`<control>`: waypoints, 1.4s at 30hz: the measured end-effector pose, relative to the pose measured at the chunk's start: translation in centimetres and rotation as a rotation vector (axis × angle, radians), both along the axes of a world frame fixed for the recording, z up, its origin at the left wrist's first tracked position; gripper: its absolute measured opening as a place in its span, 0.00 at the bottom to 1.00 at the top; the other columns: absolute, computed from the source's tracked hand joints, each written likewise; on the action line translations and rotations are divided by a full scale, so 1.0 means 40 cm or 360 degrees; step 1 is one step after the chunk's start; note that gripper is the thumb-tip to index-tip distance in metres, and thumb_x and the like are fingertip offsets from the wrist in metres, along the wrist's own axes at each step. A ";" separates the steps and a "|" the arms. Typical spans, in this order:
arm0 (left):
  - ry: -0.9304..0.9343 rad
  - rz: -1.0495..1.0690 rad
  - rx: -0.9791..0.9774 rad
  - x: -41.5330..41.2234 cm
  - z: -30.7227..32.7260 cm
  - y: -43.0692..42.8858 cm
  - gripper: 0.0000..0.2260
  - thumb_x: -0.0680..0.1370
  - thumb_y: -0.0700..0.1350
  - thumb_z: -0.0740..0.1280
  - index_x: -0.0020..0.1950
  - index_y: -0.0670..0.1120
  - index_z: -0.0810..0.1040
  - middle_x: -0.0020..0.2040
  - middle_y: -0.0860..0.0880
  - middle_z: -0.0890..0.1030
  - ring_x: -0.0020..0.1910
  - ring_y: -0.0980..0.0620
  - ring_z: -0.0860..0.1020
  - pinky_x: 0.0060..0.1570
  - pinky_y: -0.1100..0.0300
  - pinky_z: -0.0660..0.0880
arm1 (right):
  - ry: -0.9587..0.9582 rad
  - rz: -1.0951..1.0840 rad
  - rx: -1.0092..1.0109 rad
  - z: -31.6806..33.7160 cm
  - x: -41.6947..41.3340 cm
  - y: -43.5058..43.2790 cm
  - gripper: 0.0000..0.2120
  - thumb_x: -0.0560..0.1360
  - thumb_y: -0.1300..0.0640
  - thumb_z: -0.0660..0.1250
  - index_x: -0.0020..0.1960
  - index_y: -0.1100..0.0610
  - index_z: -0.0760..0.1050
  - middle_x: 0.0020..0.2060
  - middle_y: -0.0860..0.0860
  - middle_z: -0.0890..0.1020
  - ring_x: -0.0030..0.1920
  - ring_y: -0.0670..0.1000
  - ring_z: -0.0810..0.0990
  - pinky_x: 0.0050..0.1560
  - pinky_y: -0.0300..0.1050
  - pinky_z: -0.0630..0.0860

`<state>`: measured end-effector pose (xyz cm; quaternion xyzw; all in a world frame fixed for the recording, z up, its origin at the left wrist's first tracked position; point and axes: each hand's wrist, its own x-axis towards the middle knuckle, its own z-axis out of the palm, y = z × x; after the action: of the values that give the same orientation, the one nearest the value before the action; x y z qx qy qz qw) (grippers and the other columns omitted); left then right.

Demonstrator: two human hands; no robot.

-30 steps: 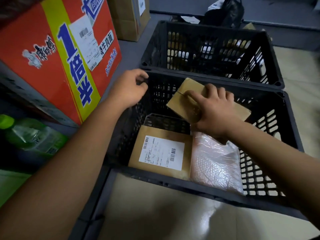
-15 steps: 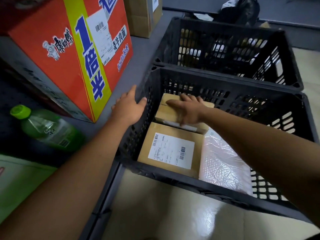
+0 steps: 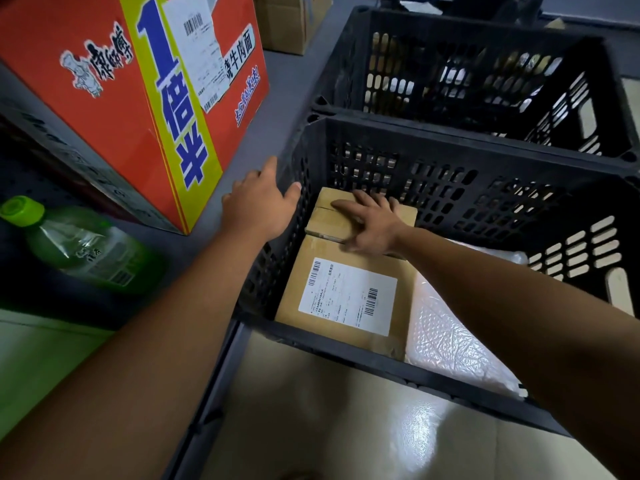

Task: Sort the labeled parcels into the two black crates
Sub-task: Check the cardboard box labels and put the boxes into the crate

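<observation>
Near crate (image 3: 381,365) beside grey surface (image 3: 287,98).

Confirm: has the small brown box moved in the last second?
Yes. The small brown box dropped left, from tilted mid-crate to flat in the far-left corner of the near crate, behind the labeled parcel.

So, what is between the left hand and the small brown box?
In the head view, only the near crate's perforated side wall separates the left hand from the small brown box.
</observation>
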<state>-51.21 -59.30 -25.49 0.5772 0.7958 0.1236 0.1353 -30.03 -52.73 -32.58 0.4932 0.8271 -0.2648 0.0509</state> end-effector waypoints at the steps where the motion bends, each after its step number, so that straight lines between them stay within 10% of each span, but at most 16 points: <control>1: 0.0010 -0.0009 0.0004 0.000 0.001 -0.001 0.30 0.81 0.61 0.57 0.79 0.49 0.58 0.72 0.39 0.71 0.69 0.35 0.69 0.66 0.38 0.69 | -0.0001 0.0008 -0.0005 -0.007 0.004 -0.001 0.43 0.69 0.41 0.72 0.77 0.32 0.53 0.82 0.51 0.48 0.80 0.61 0.43 0.76 0.66 0.35; 9: 0.0061 -0.0041 0.0061 -0.006 -0.007 0.002 0.28 0.80 0.62 0.56 0.77 0.51 0.62 0.66 0.39 0.76 0.64 0.35 0.73 0.61 0.39 0.72 | 0.0011 0.0113 0.0005 -0.029 0.032 0.001 0.34 0.77 0.40 0.63 0.77 0.31 0.51 0.82 0.48 0.44 0.80 0.56 0.39 0.76 0.62 0.34; 14: 0.0107 -0.0020 0.0043 -0.001 0.000 -0.002 0.28 0.81 0.61 0.56 0.78 0.49 0.60 0.67 0.37 0.75 0.65 0.34 0.72 0.63 0.40 0.71 | 0.0276 -0.0132 0.0037 0.033 0.050 -0.010 0.32 0.71 0.39 0.58 0.75 0.41 0.66 0.80 0.49 0.59 0.81 0.55 0.47 0.77 0.62 0.39; 20: 0.0312 -0.0025 -0.0540 0.019 0.107 -0.026 0.38 0.80 0.68 0.54 0.82 0.53 0.42 0.81 0.40 0.57 0.79 0.39 0.54 0.75 0.37 0.42 | 0.0479 -0.0555 -0.0016 0.274 0.200 -0.144 0.32 0.68 0.40 0.58 0.70 0.47 0.73 0.72 0.48 0.73 0.78 0.56 0.61 0.77 0.59 0.53; 22: 0.0161 0.0046 -0.0653 0.038 0.195 -0.019 0.39 0.79 0.70 0.54 0.81 0.55 0.39 0.82 0.43 0.47 0.81 0.40 0.47 0.77 0.38 0.42 | 0.0494 -0.0697 -0.0067 0.382 0.281 -0.208 0.30 0.68 0.41 0.62 0.69 0.48 0.75 0.68 0.49 0.77 0.74 0.57 0.68 0.73 0.61 0.62; 28: -0.0785 0.0233 -0.0567 0.277 0.528 -0.218 0.38 0.74 0.65 0.65 0.80 0.56 0.56 0.79 0.49 0.62 0.77 0.44 0.62 0.74 0.41 0.63 | 0.0456 -0.1336 -0.0435 0.793 0.502 -0.475 0.24 0.73 0.54 0.69 0.69 0.50 0.76 0.51 0.54 0.81 0.50 0.56 0.79 0.56 0.47 0.75; 33: -0.1228 0.0365 -0.0874 0.570 1.036 -0.448 0.31 0.80 0.55 0.66 0.80 0.52 0.59 0.74 0.49 0.68 0.73 0.46 0.67 0.65 0.55 0.65 | 0.0677 -0.1680 -0.0558 1.239 0.646 -0.684 0.18 0.77 0.57 0.68 0.67 0.52 0.77 0.63 0.46 0.81 0.62 0.48 0.78 0.58 0.38 0.69; 42: -0.1499 0.0124 -0.0830 0.904 1.503 -0.547 0.24 0.82 0.52 0.65 0.77 0.52 0.66 0.76 0.51 0.68 0.72 0.52 0.68 0.64 0.58 0.65 | 0.1227 -0.2006 -0.0417 1.708 0.890 -0.806 0.15 0.76 0.64 0.67 0.56 0.46 0.79 0.52 0.49 0.84 0.56 0.48 0.81 0.61 0.49 0.76</control>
<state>-15.07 -81.17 34.62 0.3765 0.6740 0.1724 0.6117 5.59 -84.97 35.75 0.7356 0.3088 -0.4940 -0.3455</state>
